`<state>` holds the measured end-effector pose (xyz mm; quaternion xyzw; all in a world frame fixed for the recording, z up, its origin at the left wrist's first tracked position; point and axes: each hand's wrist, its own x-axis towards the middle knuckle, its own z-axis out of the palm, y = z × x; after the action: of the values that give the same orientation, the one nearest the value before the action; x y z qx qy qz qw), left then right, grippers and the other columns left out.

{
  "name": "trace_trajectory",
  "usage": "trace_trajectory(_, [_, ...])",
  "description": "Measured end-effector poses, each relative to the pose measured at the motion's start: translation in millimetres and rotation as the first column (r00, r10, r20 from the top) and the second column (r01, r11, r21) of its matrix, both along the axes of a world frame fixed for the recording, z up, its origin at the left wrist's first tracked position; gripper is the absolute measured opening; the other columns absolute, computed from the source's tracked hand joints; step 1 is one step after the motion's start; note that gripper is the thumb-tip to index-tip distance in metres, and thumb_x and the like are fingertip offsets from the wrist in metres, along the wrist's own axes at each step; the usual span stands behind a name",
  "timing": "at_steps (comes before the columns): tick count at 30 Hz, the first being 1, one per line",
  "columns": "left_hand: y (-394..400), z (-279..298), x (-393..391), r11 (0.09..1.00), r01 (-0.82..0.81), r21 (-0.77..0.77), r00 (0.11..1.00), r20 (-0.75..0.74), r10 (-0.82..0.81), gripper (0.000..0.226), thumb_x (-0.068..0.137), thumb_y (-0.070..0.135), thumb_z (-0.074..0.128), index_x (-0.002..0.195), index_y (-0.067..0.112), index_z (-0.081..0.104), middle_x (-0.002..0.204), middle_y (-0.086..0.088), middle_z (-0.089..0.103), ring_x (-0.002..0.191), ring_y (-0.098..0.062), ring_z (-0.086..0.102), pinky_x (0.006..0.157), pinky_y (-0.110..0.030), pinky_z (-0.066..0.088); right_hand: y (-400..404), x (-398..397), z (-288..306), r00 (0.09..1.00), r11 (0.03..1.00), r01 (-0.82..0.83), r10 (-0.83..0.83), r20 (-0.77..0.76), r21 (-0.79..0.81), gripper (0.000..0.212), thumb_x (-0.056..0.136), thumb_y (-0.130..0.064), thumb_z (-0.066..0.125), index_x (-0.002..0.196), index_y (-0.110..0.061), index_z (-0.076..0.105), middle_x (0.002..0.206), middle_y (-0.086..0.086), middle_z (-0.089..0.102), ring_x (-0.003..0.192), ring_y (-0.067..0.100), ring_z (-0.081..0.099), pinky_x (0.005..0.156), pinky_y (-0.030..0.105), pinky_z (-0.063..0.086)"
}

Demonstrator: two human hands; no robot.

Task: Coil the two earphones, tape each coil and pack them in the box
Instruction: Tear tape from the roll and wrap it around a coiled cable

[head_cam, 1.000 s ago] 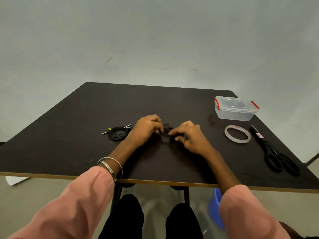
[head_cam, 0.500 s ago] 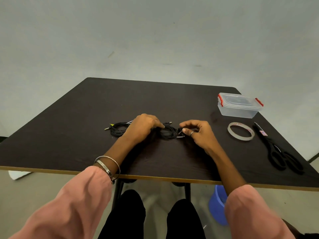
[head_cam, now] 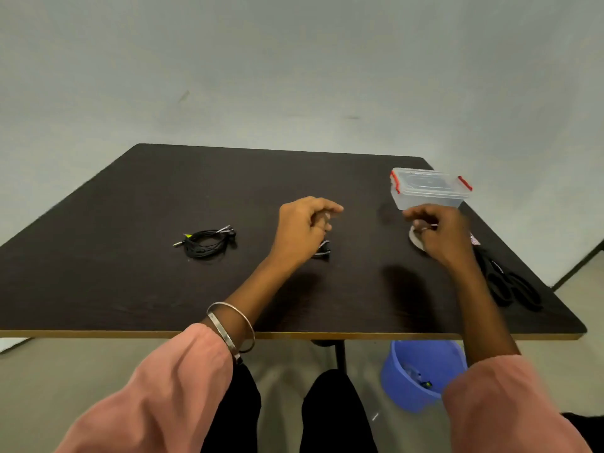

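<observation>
One black earphone (head_cam: 207, 245) lies coiled on the dark table (head_cam: 98, 289), left of both hands. The second earphone coil (head_cam: 323, 251) lies mid-table, mostly hidden under my left hand (head_cam: 304, 230), which hovers over it with loosely curled, parted fingers and holds nothing. My right hand (head_cam: 438, 238) is out to the right, fingers curled down onto the clear tape roll (head_cam: 413, 238), of which only the left rim shows. The clear plastic box (head_cam: 428, 191), its lid held by red clips, stands just beyond that hand.
Black scissors (head_cam: 510, 282) lie near the table's right edge, beside my right forearm. A blue bucket (head_cam: 421, 371) sits on the floor under the table's front edge, next to my knees. A grey wall rises behind the table.
Both hands have left the second coil. My right hand moved right onto the tape roll and my left hand lifted slightly. The coil stays on the table.
</observation>
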<state>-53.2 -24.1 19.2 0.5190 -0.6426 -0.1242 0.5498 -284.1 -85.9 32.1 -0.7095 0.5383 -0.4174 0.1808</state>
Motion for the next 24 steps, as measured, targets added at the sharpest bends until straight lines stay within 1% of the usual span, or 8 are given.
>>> trace_trajectory(3, [-3,3,-46,0.979,0.157,0.128,0.981,-0.131,-0.14,0.024,0.09,-0.003,0.054,0.103,0.007,0.071,0.088,-0.009,0.072,0.071,-0.016,0.07,0.069,-0.024,0.059,-7,-56,0,0.929,0.984,0.177,-0.165,-0.33,0.008,0.035,0.079,0.013,0.06,0.106,-0.006,0.071,0.11,0.011,0.07,0.104,0.028,0.063,0.094,0.028,0.044])
trace_trajectory(5, [-9,1,-70,0.953,0.215,0.212,0.973,-0.134,-0.189,0.023,0.089,0.0,0.058,0.108,0.008,0.07,0.089,-0.009,0.072,0.078,-0.016,0.07,0.074,-0.024,0.058,-15,-79,-5,0.847,0.979,0.2,-0.149,-0.51,0.046,0.042,0.077,0.01,0.065,0.11,-0.013,0.071,0.117,0.015,0.067,0.109,0.034,0.059,0.099,0.042,0.044])
trace_trajectory(6, [-12,-1,-79,0.943,0.222,0.247,0.973,-0.111,-0.201,0.025,0.089,0.001,0.059,0.111,0.008,0.069,0.093,-0.008,0.072,0.082,-0.015,0.07,0.078,-0.023,0.057,-18,-86,-8,0.807,0.975,0.21,-0.135,-0.575,0.067,0.042,0.078,0.007,0.067,0.112,-0.018,0.07,0.12,0.015,0.064,0.111,0.035,0.057,0.099,0.045,0.043])
trace_trajectory(8, [-18,-5,-93,0.925,0.213,0.314,0.977,-0.067,-0.203,0.028,0.088,0.003,0.061,0.116,0.009,0.066,0.101,-0.007,0.072,0.091,-0.013,0.068,0.086,-0.021,0.053,-22,-94,-15,0.76,0.976,0.199,-0.094,-0.643,0.092,0.038,0.081,-0.004,0.071,0.11,-0.029,0.07,0.122,0.011,0.06,0.11,0.033,0.053,0.092,0.04,0.04])
trace_trajectory(11, [-24,-13,-102,0.904,0.19,0.382,0.981,-0.029,-0.194,0.031,0.088,0.004,0.062,0.119,0.008,0.064,0.107,-0.007,0.071,0.096,-0.013,0.065,0.089,-0.017,0.047,-25,-97,-21,0.794,0.979,0.16,-0.052,-0.605,0.125,0.032,0.082,-0.009,0.071,0.106,-0.03,0.069,0.126,0.005,0.054,0.115,0.03,0.044,0.083,0.03,0.029])
trace_trajectory(17, [-26,-27,-99,0.9,0.162,0.405,0.985,-0.007,-0.174,0.031,0.089,0.004,0.061,0.12,0.009,0.064,0.114,-0.005,0.069,0.103,-0.011,0.064,0.094,-0.019,0.047,-15,-87,-16,0.775,0.995,0.043,0.024,-0.631,0.089,0.014,0.085,-0.021,0.07,0.097,-0.028,0.069,0.129,-0.009,0.055,0.129,0.017,0.03,0.098,0.043,0.022])
trace_trajectory(21, [-25,-30,-99,0.929,0.143,0.342,0.989,-0.03,-0.142,0.03,0.087,0.004,0.063,0.116,0.01,0.067,0.108,-0.004,0.071,0.094,-0.006,0.063,0.087,-0.012,0.045,-3,-67,-17,0.828,0.993,-0.015,0.076,-0.556,0.114,0.007,0.085,-0.029,0.068,0.088,-0.035,0.065,0.11,-0.006,0.06,0.119,0.014,0.041,0.091,0.036,0.017])
trace_trajectory(24, [-24,-31,-100,0.942,0.131,0.309,0.991,-0.038,-0.125,0.03,0.085,0.004,0.067,0.114,0.008,0.069,0.106,-0.007,0.072,0.091,-0.007,0.064,0.081,-0.004,0.044,1,-50,-20,0.858,0.992,-0.09,0.125,-0.498,0.093,0.007,0.081,-0.033,0.071,0.088,-0.032,0.07,0.094,-0.008,0.066,0.106,0.012,0.049,0.086,0.032,0.017])
